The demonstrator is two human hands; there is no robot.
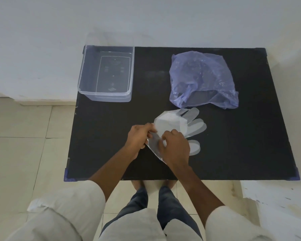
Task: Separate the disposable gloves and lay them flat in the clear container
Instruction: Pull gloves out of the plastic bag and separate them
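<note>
Gloves [184,124], thin clear plastic, stacked at centre of frame on black counter [233,145]; glove fingers fanned toward the right, white folded sheet in the stack's upper part. Left hand [139,138] pinching cuff edge at stack's left side. Right hand [175,146] over lower part of stack, fingertips pinching a layer of film. Clear container [108,73] at upper left of frame on counter's far corner, well apart from gloves. Crumpled purple plastic bag [202,80] at upper right, just beyond the glove fingers.
</note>
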